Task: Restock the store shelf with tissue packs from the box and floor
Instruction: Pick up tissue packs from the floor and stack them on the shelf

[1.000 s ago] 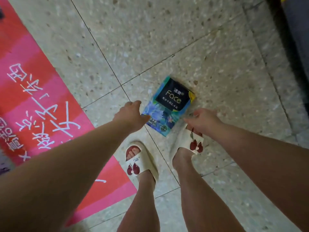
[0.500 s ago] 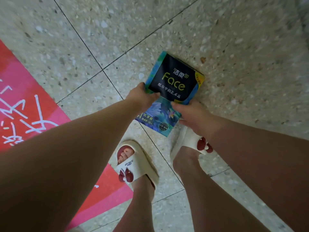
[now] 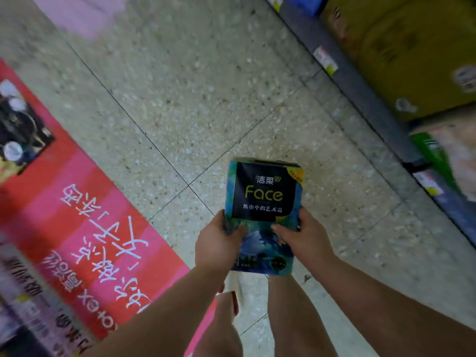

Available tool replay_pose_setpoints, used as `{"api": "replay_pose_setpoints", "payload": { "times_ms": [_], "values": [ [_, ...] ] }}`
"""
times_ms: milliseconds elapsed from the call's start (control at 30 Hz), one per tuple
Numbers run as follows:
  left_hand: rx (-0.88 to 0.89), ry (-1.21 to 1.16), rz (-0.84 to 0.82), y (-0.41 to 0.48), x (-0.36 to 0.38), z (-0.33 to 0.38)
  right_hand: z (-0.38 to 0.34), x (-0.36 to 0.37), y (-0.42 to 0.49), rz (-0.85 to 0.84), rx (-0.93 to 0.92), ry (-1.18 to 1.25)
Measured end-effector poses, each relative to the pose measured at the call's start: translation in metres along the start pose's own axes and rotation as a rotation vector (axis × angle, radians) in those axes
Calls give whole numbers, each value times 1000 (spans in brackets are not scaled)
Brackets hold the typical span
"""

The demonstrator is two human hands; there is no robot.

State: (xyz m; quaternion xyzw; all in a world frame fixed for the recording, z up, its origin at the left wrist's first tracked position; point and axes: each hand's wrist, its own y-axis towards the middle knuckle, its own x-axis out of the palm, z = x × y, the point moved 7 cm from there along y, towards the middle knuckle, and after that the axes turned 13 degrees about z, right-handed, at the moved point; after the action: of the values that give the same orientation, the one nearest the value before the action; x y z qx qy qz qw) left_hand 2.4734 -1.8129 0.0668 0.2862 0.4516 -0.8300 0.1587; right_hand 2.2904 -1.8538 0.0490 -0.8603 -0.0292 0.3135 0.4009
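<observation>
Head view: pack gripped low

Right of the red floor sign (image 3: 90,228), the left hand (image 3: 216,243) grips the tissue pack (image 3: 262,199) by its lower edge, the right hand (image 3: 306,240) likewise, above the floor (image 3: 180,99). Its slick wrap could slip before reaching the shelf (image 3: 360,88) — both holds sit low.

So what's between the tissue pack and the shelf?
Only bare speckled floor lies between the tissue pack and the shelf on the right. Nothing stands on that stretch. The head view shows it.
</observation>
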Motion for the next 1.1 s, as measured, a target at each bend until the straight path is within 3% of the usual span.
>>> {"api": "replay_pose_setpoints", "payload": {
  "times_ms": [267,533,900,1100],
  "values": [
    [395,146,-33,-124,-75,113,-44,-128,-130,219,-44,164],
    [754,277,-92,-246,-115,169,-33,-218,-266,518,-8,328],
    [1141,339,-299,-447,-71,207,70,-334,-432,877,184,516],
    [1332,381,-366,-574,-19,199,162,-388,-520,1043,224,626]
  ]
}}
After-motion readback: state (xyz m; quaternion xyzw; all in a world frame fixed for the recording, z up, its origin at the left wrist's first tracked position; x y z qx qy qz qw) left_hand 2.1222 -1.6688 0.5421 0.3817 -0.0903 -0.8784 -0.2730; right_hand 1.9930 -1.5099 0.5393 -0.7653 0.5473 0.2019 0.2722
